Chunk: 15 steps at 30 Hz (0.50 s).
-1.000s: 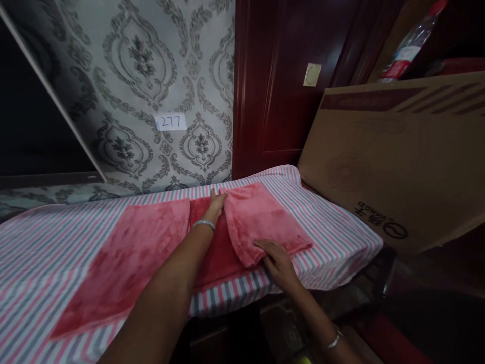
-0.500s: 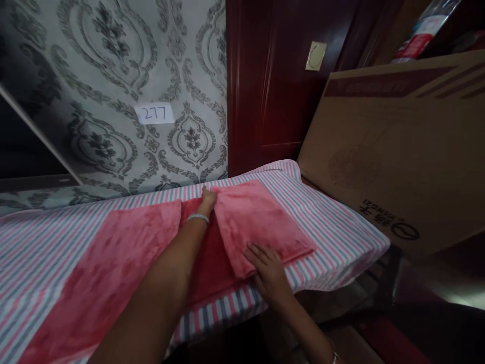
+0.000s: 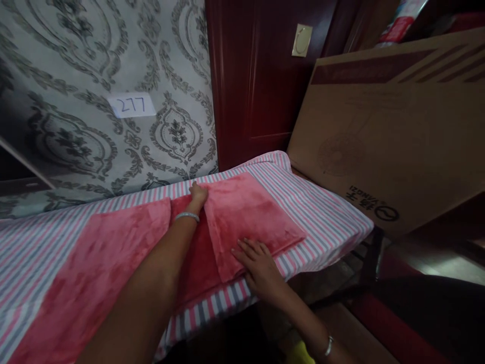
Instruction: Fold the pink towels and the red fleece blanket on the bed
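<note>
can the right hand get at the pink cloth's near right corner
Probably yes: the right hand is on the pink cloth, left of that corner, and nothing visible lies between them.

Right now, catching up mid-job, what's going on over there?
A person has both hands on a plush pink blanket spread over a striped cloth. The left hand is at the far left corner of the blanket's right-hand section; whether it grips is hard to tell. The right hand rests, fingers spread, on that section's near edge. A darker red strip shows between this section and the lighter left-hand one.
</note>
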Tool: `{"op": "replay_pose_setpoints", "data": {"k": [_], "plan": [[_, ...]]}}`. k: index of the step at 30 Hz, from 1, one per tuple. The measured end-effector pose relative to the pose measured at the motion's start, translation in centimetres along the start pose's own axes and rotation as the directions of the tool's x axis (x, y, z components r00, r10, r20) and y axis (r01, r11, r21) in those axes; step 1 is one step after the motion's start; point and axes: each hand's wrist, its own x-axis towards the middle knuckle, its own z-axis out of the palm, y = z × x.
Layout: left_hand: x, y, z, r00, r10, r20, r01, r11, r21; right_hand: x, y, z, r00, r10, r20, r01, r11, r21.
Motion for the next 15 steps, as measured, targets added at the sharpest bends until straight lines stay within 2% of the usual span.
{"op": "replay_pose_setpoints", "data": {"k": [2, 3, 5, 7, 8, 11, 13, 15], "plan": [[-1.2, 1.0, 0.4, 0.995, 0.102, 0.011, -0.103, 0.984, 0.146, 0.6, 0.8, -2.0, 0.999, -0.038, 0.03, 0.035, 0.994, 0.108], [-2.0, 1.4, 0.6, 0.982, 0.182, 0.059, -0.191, 0.946, 0.261, 1.2, 1.6, -3.2, 0.999, -0.047, 0.008, 0.046, 0.987, 0.151], [-4.0, 1.8, 1.2, 0.917, 0.309, 0.251, -0.396, 0.769, 0.502, 3.1, 3.3, -5.4, 0.996, 0.0, -0.09, 0.013, 0.99, 0.141], [-6.4, 1.6, 1.5, 0.83, 0.31, 0.463, -0.555, 0.542, 0.632, 5.9, 5.2, -7.2, 0.985, 0.076, -0.158, -0.07, 0.997, 0.044], [-7.7, 1.2, 1.6, 0.798, 0.285, 0.531, -0.599, 0.472, 0.646, 7.4, 5.9, -7.8, 0.981, 0.113, -0.158, -0.117, 0.993, -0.017], [-10.8, -0.6, 1.1, 0.742, 0.224, 0.632, -0.665, 0.365, 0.652, 11.5, 7.2, -8.0, 0.97, 0.227, -0.091, -0.242, 0.947, -0.213], [-12.2, -2.1, 0.6, 0.726, 0.212, 0.654, -0.683, 0.328, 0.652, 12.8, 7.5, -6.9, 0.969, 0.246, -0.02, -0.239, 0.916, -0.322], [-13.0, -3.5, 0.1, 0.719, 0.234, 0.654, -0.694, 0.291, 0.658, 12.8, 7.8, -5.1, 0.971, 0.229, 0.065, -0.188, 0.906, -0.378]]}}
